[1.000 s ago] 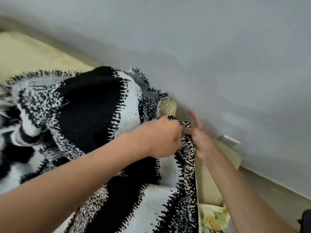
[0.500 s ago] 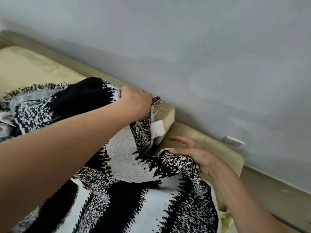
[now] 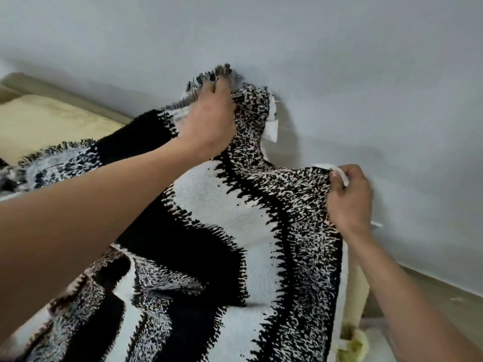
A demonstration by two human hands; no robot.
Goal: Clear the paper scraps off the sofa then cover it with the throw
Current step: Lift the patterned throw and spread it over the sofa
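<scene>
- Both hands have risen since half a second ago: the left hand (image 3: 209, 121) has carried its bunch of cloth up toward the top centre, and the right hand (image 3: 350, 199), which lay flat before, now grasps the cloth at centre right.
- The black-and-white throw (image 3: 235, 218) is stretched between the two hands. It fills the middle and bottom of the frame and is lifted against the grey wall (image 3: 339, 61).
- Left-hand fingers are curled tight into the fringed top edge, gripping it.
- Right-hand thumb and fingers pinch the throw's white hem; the fingertips are curled in.
- A white label (image 3: 271, 129) hangs from the throw's edge just right of the left hand.
- The sofa (image 3: 52, 121) shows as a pale yellow cushion at upper left. The throw covers its nearer part, and a strip of its arm (image 3: 358, 291) shows at lower right beside the right forearm.
- A small white wall plate (image 3: 376, 224) peeks out from behind the right wrist.
- A yellow-green patterned item (image 3: 352, 346) lies at the bottom right, too blurred to identify.
- The floor (image 3: 431, 291) runs along the wall's base at lower right.
</scene>
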